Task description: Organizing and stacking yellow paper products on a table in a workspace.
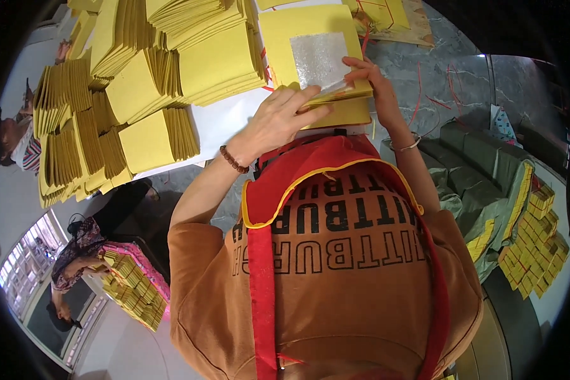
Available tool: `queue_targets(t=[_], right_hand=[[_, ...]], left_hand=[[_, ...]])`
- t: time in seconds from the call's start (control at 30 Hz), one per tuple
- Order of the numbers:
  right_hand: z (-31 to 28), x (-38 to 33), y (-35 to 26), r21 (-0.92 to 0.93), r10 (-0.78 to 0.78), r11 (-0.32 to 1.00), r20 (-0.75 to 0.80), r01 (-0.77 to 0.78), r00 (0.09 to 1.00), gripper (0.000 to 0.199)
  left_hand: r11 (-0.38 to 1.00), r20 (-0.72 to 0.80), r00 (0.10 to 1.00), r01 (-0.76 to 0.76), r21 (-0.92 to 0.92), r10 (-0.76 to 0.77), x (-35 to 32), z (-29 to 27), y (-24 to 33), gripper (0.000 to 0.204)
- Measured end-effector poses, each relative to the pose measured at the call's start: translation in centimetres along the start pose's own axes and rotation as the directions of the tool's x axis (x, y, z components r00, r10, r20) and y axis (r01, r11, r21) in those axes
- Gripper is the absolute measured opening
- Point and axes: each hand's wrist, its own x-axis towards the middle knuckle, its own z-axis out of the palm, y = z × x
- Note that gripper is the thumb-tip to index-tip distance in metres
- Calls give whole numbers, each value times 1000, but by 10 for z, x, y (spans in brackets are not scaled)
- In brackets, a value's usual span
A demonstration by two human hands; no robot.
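Observation:
A stack of yellow paper sheets (275,31) lies in front of me at the table's near edge. Its top sheet carries a shiny silver square (316,54). My left hand (284,120) rests at the stack's near left corner, palm down. Its fingers are stretched out and apart, some reaching onto the paper. My right hand (377,85) is at the stack's right edge, its fingers bent over the edge onto the top sheet near the silver square. The right thumb is hidden. Below the near edge of the upper sheets, more yellow paper (342,114) shows.
Folded yellow paper bundles (218,66) crowd the white table (218,126) on the left. Red ties (453,88) lie on the grey floor at right, near dark green sacks (468,152) and stacked yellow bundles (538,237). Another person (79,253) bends over a pink-edged container (161,285) at left.

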Motion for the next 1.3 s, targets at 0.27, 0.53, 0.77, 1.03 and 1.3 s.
queue_targets(t=[0.27,0.53,0.77,1.03,1.3], right_hand=[[0,1,-1,8,-8,1000,20,7,1000,59],[1,0,-3,14,-3,1000,11,2,1000,60],[-3,1,2,-23,-16,1000,17,17,1000,55],[5,-3,7,-156,-89,984,-49,81,995,27],[-2,1,18,-65,-151,986,21,152,988,30]], left_hand=[[999,100,994,33,36,-37,-2,-1,6,50],[999,121,992,32,-19,-30,-4,-5,4,38],[994,-60,998,2,-113,-9,-2,-3,0,20],[958,-230,934,241,-156,-273,0,3,-7,12],[960,-197,942,251,-120,-271,-14,-16,-19,60]])
